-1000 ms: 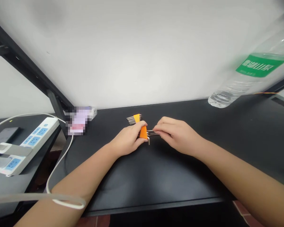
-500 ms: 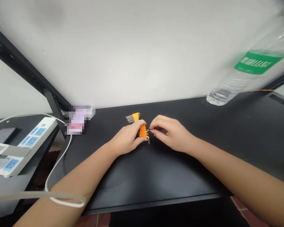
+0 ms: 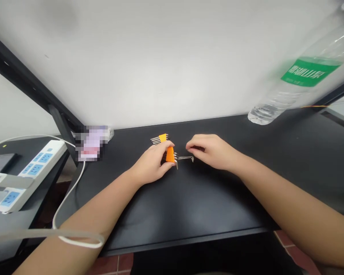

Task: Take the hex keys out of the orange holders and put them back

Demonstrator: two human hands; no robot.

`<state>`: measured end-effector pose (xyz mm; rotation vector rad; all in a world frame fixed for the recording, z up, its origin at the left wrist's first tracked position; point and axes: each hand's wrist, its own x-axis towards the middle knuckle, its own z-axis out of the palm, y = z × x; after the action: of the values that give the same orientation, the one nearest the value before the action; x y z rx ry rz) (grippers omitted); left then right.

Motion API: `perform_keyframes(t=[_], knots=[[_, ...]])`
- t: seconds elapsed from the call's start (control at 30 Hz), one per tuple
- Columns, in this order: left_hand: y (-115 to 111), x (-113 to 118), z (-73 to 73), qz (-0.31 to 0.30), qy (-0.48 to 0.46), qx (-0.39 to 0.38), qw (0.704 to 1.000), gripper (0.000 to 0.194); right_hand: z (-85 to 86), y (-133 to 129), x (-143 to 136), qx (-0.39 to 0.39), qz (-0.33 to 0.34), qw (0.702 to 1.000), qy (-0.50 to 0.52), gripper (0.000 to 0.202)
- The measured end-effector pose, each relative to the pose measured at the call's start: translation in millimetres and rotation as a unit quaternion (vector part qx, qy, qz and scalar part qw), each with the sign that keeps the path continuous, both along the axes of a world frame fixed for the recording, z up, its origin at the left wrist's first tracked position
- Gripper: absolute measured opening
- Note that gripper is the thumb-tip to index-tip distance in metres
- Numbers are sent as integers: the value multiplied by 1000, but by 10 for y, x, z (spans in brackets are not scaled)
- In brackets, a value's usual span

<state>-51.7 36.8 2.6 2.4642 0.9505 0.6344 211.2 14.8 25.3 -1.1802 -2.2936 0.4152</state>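
My left hand (image 3: pixel 152 162) grips an orange holder (image 3: pixel 170 155) with metal hex keys in it, near the middle of the black table. Bent ends of keys stick out of its right side, and one or two thin keys (image 3: pixel 186 157) reach farther right than the others. Just behind lies a second holder (image 3: pixel 163 138), yellow-orange, with several hex keys. My right hand (image 3: pixel 213 151) hovers right of the protruding keys, apart from them, thumb and forefinger curled close together. Whether anything is between those fingertips is too small to tell.
A large clear bottle (image 3: pixel 311 72) with a green label stands at the back right. To the left are a white power strip (image 3: pixel 37 168), a white cable (image 3: pixel 71 194), a blurred-out packet (image 3: pixel 91 143) and a dark phone (image 3: pixel 2 162). A black frame post (image 3: pixel 60 122) rises there.
My right hand has let go of the keys at the holder and moved slightly right and back. Thin keys now show extending from the holder. The whole view has shifted a little.
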Motion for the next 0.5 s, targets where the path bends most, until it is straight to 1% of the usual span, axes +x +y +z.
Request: perform_keyframes(t=[0.1, 0.2, 0.33, 0.4, 0.5], knots=[[-3, -1, -8, 7, -4, -6, 1000, 51, -39, 47, 66, -35, 29, 996, -82, 11], [-5, 2, 1, 10, -10, 1, 1000, 52, -88, 46, 42, -58, 48, 990, -116, 11], [-11, 3, 18, 9, -7, 15, 1000, 52, -117, 16, -17, -44, 36, 988, -142, 12], [-15, 1, 25, 7, -4, 18, 1000, 53, -112, 3, -33, -31, 25, 988, -151, 10], [-15, -2, 31, 0, -8, 18, 1000, 53, -96, -14, -54, -22, 29, 985, -167, 11]])
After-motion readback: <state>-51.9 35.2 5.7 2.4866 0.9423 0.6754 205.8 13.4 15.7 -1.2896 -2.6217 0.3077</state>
